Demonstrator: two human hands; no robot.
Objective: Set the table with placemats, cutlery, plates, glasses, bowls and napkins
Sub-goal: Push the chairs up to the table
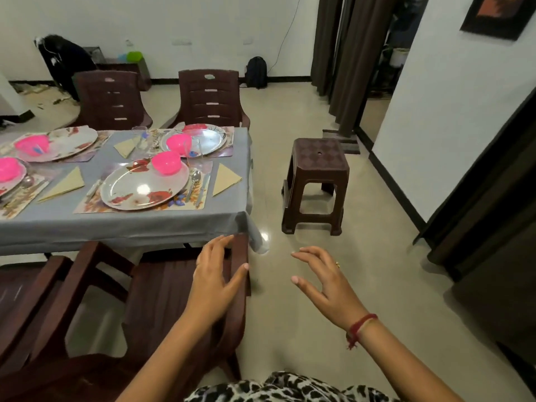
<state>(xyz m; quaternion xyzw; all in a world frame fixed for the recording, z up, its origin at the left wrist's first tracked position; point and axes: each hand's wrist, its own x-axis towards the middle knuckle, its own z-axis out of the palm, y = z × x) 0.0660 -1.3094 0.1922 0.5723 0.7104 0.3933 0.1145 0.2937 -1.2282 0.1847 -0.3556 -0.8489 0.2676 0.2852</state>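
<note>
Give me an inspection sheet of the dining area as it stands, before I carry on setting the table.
Surface: grey tablecloth covers the table; four settings in view, the left ones partly cut off.
Job's things: nearest placemat holds a floral plate with a pink bowl on it, a spoon to its right and a folded napkin beside; glasses stand between the settings.
Clutter: scraps on the far floor.
Hands: left hand touches the near chair, fingers straight; right hand is open over the floor, holding nothing.
Cables: thin wire runs up the far wall above the backpack.
Surroundings: brown stool, two far chairs, dark curtains.
</note>
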